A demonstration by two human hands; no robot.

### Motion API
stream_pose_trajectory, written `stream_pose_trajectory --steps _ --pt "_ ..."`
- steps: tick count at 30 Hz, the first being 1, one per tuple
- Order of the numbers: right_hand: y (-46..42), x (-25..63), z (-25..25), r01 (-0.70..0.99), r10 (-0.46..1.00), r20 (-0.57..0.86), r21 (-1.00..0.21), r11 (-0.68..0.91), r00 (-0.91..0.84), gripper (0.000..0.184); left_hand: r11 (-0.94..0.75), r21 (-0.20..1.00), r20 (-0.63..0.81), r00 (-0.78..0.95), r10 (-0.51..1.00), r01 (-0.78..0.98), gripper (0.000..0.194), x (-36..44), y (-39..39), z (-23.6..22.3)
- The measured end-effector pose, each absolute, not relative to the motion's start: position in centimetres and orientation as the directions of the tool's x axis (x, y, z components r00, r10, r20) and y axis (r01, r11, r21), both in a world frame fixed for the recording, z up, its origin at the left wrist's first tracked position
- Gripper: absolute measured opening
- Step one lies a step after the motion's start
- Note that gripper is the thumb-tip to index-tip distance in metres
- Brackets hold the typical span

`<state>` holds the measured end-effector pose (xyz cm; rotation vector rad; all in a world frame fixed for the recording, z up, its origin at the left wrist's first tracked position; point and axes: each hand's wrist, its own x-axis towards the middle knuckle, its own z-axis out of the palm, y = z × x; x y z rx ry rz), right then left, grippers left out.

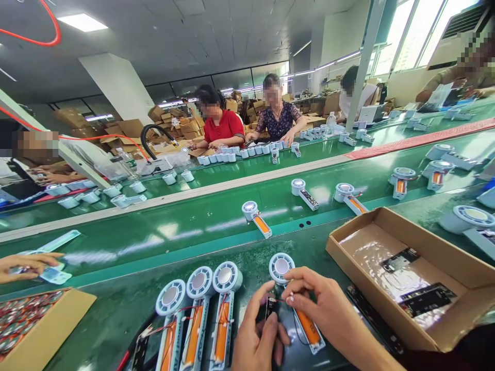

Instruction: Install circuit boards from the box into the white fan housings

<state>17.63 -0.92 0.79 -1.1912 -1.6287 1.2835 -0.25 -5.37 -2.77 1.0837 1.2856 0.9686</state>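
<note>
Low in the middle, my left hand [261, 335] is closed around a small black circuit board [269, 305], held on edge. Beside it, my right hand [317, 299] pinches a small white wire connector [289, 299] between thumb and fingers; a red wire runs from there towards the board. Whether the connector touches the board, I cannot tell. Beneath both hands lies a light blue unit [281, 266] with a round vented head and an orange battery [308, 325] in its open handle, partly covered by my right hand. Three similar units [199, 282] lie side by side to the left.
At right, a cardboard box [363, 221] holds black circuit boards [427, 299]. Another box [65, 324] of round parts sits at lower left, near a co-worker's hand [27, 266] on a light blue piece. Several units rest on the green conveyor belt [209, 206]; co-workers sit beyond.
</note>
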Motion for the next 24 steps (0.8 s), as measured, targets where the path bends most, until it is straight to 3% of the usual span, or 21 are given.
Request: stream_pose_trajectory --steps 5,12,17,21,24 --pt "-1.1 16.6 -0.5 0.404 0.913 0.198 -0.849 0.342 -0.357 0.024 0.177 0.984 -0.178 -0.037 0.983 -0.025 0.043 0.1 -5.6 -2.3" --pt "-1.4 16.5 -0.9 0.502 0.837 0.323 -0.684 0.528 -0.441 0.02 0.136 0.991 -0.136 -0.092 0.986 -0.01 0.037 0.5 -5.5 -1.4" --pt "-1.4 16.5 -0.8 0.478 0.799 0.386 -0.651 0.59 -0.461 0.02 0.093 0.995 -0.089 -0.129 0.988 0.024 0.037 0.5 -5.3 -1.4" --pt "-1.4 16.8 -0.8 0.375 0.785 0.416 -0.711 0.595 -0.459 0.02 0.156 0.988 -0.152 -0.107 0.983 0.025 0.035 0.3 -5.2 -1.2" --pt "-1.4 17.1 -0.6 0.373 0.753 0.446 -0.674 0.638 -0.483 0.022 0.182 0.983 -0.18 -0.063 0.982 0.022 0.035 0.1 -5.1 -1.0"
